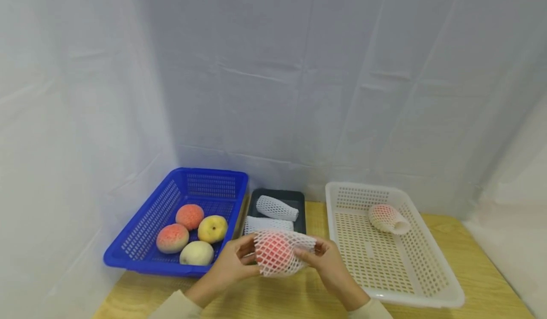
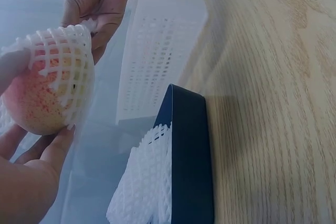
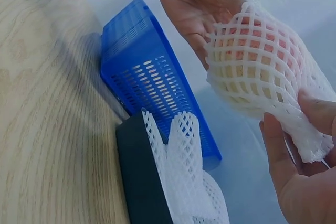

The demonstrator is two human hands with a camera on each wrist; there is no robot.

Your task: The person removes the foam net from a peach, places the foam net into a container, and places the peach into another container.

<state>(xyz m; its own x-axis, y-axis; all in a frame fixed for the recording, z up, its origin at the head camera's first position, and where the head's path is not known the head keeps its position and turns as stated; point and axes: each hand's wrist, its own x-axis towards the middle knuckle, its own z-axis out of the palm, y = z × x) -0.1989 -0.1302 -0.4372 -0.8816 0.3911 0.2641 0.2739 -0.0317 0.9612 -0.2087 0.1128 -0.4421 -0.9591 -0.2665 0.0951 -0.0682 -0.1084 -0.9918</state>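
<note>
A red-and-cream peach point(image 1: 273, 252) sits inside a white foam net point(image 3: 310, 129), above the front of the table. My left hand point(image 1: 231, 264) holds the peach at the net's wide left end, with thumb and fingers on opposite sides in the left wrist view. At the other end, my right hand point(image 1: 332, 267) pinches the narrow, gathered tail of the net between thumb and fingers. Just behind the hands, a dark tray point(image 1: 300, 205) holds spare foam nets point(image 1: 277, 208). Part of the peach's left side shows bare in the left wrist view.
To the left stands a blue basket point(image 1: 171, 267) with several peaches point(image 1: 190, 217), some red, some yellowish. A white basket point(image 1: 372, 262) on the right contains one netted peach point(image 1: 381, 218). The wooden table point(image 1: 273, 300) lies beneath, with pale sheeting point(image 1: 273, 81) behind.
</note>
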